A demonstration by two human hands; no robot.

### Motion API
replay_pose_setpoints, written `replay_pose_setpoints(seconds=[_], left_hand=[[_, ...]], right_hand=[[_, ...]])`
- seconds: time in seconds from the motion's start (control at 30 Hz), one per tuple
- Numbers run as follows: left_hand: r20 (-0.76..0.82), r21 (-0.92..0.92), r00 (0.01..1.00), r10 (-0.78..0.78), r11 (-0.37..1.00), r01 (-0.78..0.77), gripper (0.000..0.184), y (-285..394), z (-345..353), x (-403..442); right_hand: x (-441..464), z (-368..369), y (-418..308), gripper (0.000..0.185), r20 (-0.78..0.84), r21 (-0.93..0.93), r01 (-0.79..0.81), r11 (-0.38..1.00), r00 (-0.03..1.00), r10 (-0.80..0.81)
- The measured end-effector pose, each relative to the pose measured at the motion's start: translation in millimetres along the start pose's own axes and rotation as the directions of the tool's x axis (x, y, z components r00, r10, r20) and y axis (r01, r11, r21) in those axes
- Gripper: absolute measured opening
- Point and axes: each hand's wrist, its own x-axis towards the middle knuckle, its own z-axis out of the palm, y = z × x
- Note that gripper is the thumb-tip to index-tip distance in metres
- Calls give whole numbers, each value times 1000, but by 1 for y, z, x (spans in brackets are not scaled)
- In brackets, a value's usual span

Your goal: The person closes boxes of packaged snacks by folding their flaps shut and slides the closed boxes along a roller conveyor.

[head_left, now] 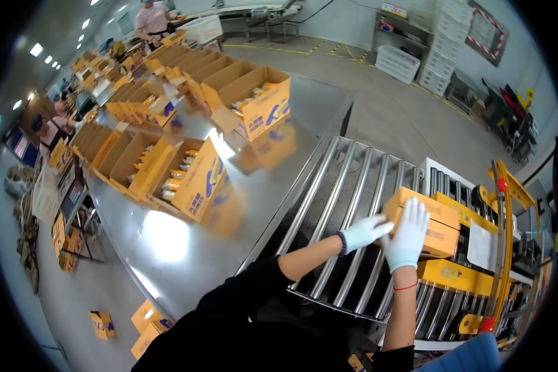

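A closed orange-yellow cardboard box (441, 230) lies on the roller conveyor (357, 260), at the entry of the yellow-framed machine. My right hand (408, 237), in a white glove, lies flat over the box's near left side with its fingers stretched out. Beside it, my left hand (364, 233), also gloved, reaches to the box's left end. Its fingers are stretched out and its fingertips are close to the carton. Whether they touch it cannot be made out. Neither hand is wrapped round anything.
Left of the rollers is a steel table (279, 167) with rows of open cartons (260, 105) holding wrapped packs. The yellow machine frame (503, 229) stands at right. Small boxes (146, 325) lie on the floor. Other people (153, 23) work at the far end.
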Motion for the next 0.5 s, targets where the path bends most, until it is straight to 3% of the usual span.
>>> replay_pose_setpoints(seconds=[0.03, 0.07, 0.1, 0.13, 0.17, 0.2, 0.23, 0.3, 0.37, 0.4, 0.43, 0.47, 0.5], left_hand=[[248, -189, 932, -264, 930, 314, 55, 3, -11, -13], [39, 46, 997, -66, 997, 65, 50, 4, -26, -32], [-106, 326, 978, 181, 935, -138, 45, 5, -46, -59], [-235, 431, 965, 119, 902, -6, 39, 54, -74, -93], [-357, 722, 853, 381, 692, -7, 36, 62, -104, -117], [-329, 935, 757, 564, 308, 177, 37, 85, -133, -149], [-350, 934, 714, 606, 165, 318, 39, 79, -171, -176], [-570, 740, 389, 724, 246, 627, 31, 78, -220, -243], [-622, 515, 330, 710, 53, 855, 21, 56, -259, -296], [-628, 508, 326, 707, 55, 860, 21, 56, -254, -303], [-731, 524, 422, 536, 45, 850, 17, 59, -250, -306], [-793, 548, 504, 342, 40, 835, 14, 61, -249, -305], [-637, 686, 561, 529, 58, 725, 16, 56, -238, -300]], right_hand=[[0, 9, 8, 87, -81, -14, -33, 999, 996, 32], [-4, 12, 24, 74, -49, -15, -40, 999, 998, 39], [-7, 13, 31, 70, -69, -26, -49, 998, 996, 47], [-10, 14, 38, 69, -79, 5, -62, 998, 995, 62], [-13, 15, 43, 68, -86, 35, -76, 996, 993, 79], [-16, 18, 50, 68, -82, 41, -76, 996, 993, 79], [-17, 20, 57, 64, -98, 46, -79, 996, 992, 84], [-15, 26, 69, 62, -122, 58, -78, 995, 989, 85], [-19, 29, 75, 56, -122, -47, -157, 986, 981, 151], [-16, 11, 64, 50, -35, -71, -130, 989, 991, 128], [-19, 22, 56, 50, -40, -72, -125, 990, 992, 122], [-24, 46, 48, 53, -35, 351, -39, 936, 998, 55], [-30, 59, 41, 58, -55, 706, 43, 706, 998, -6]])
